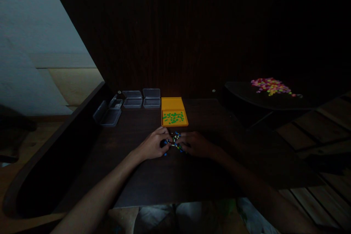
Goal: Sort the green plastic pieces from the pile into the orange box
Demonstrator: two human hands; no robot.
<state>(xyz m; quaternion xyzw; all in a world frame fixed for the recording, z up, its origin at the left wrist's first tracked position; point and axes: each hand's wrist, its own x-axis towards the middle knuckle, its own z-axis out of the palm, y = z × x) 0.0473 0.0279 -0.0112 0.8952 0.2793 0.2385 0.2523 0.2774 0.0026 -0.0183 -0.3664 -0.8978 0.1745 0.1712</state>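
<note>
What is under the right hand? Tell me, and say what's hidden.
Small blue, white and green pieces show at the left edge of the right hand, on the dark tabletop. Whatever lies directly beneath that hand is covered and cannot be seen.

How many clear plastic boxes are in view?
4: one clear box beside the yellow box, a second box left of that, a third box farther left, a fourth box in front of that.

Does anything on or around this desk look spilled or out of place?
Slightly: one small blue piece lies by the left hand, apart from the mixed pieces, like a stray. The colorful heap on the side shelf sits uncontained, with a few bits trailing right.
</note>
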